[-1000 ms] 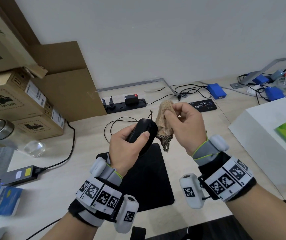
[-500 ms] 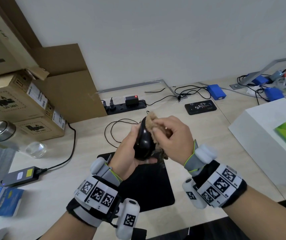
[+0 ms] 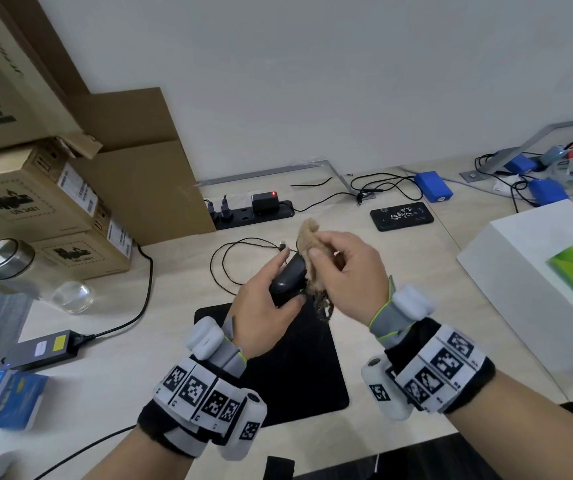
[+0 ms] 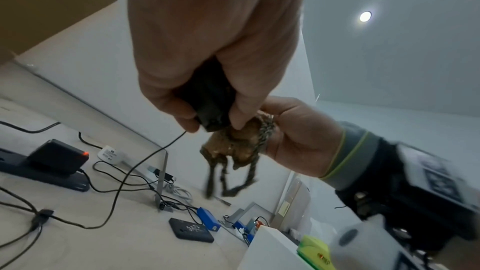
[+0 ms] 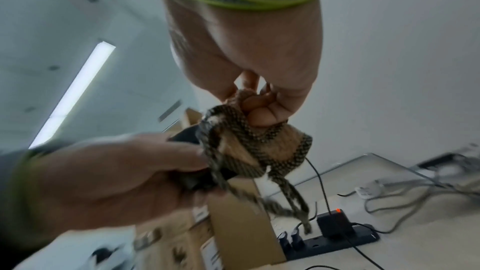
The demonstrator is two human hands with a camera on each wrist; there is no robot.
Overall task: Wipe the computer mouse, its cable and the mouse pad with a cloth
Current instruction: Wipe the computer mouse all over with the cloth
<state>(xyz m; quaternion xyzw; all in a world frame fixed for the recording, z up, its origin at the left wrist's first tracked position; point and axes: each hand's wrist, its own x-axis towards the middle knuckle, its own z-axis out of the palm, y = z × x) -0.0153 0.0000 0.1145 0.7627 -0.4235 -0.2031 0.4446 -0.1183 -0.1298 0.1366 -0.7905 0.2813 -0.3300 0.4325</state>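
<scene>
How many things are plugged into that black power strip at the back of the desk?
3. The left plug and second plug stand side by side at the power strip's left end; a black adapter with a red light sits just right of them. None seems hidden.

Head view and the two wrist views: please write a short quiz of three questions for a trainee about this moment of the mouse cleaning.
1. True or false: the mouse is resting on the mouse pad.
2. Which hand grips the cloth? A) left hand B) right hand C) both hands
3. Fill in: the mouse cable runs from the mouse down to the ____.

Key
1. False: the left hand holds the mouse lifted above the pad.
2. B: the right hand holds the cloth bunched against the side of the mouse.
3. Desk, where it lies in a loose loop.
</scene>
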